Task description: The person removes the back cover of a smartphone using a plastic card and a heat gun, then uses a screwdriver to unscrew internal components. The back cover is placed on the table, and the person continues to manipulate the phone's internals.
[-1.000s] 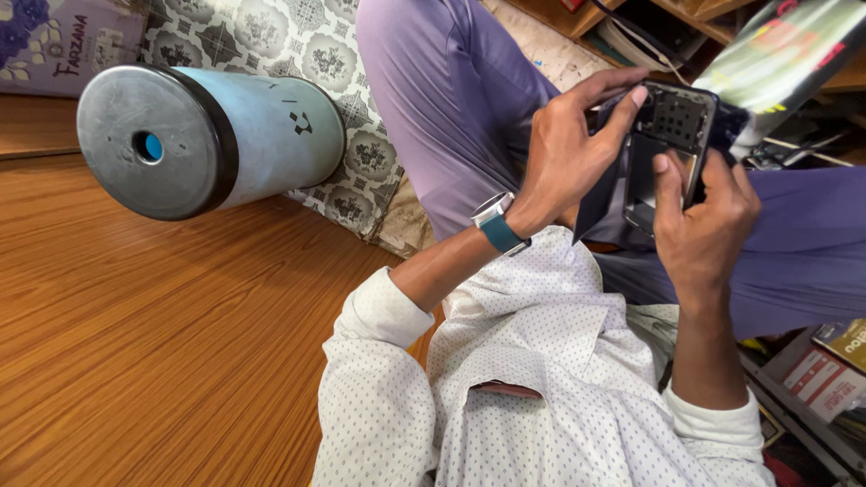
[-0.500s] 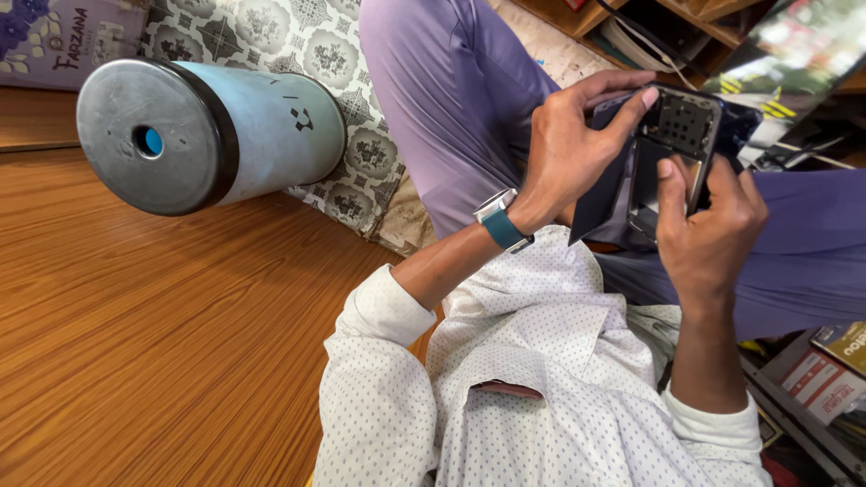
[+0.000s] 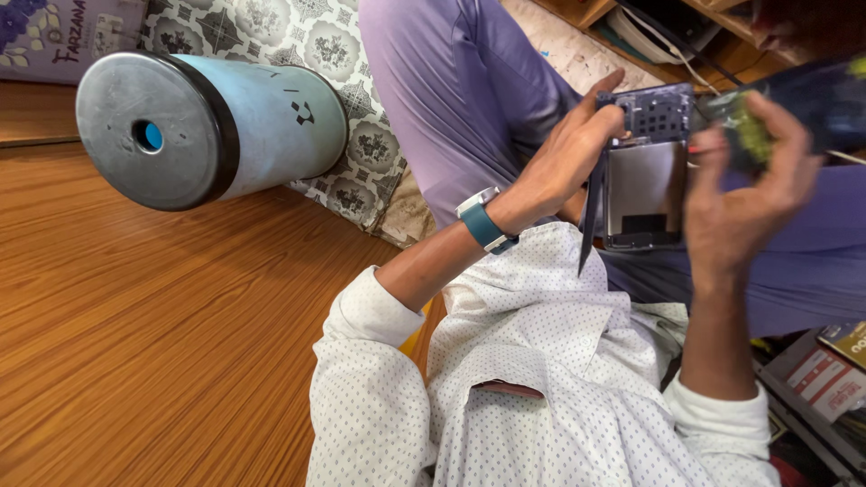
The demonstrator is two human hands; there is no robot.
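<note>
Left hand (image 3: 564, 158) grips the opened phone (image 3: 645, 185) at its top-left edge, over the lap; circuit board and grey battery exposed, dark back panel (image 3: 591, 221) hinged off the left side. Right hand (image 3: 744, 194) is closed around a blurred green-and-dark tool (image 3: 794, 108) at the phone's right edge. Pale blue cylindrical container (image 3: 216, 126), grey lid with small hole, lies on its side on the wooden floor (image 3: 153, 343); contents not visible. Purple box (image 3: 54, 36) top left; red and yellow packages (image 3: 825, 361) bottom right.

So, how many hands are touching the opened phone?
2. The left hand grips the opened phone at its left edge; the right hand holds its right side, blurred. No other hands visible.
</note>
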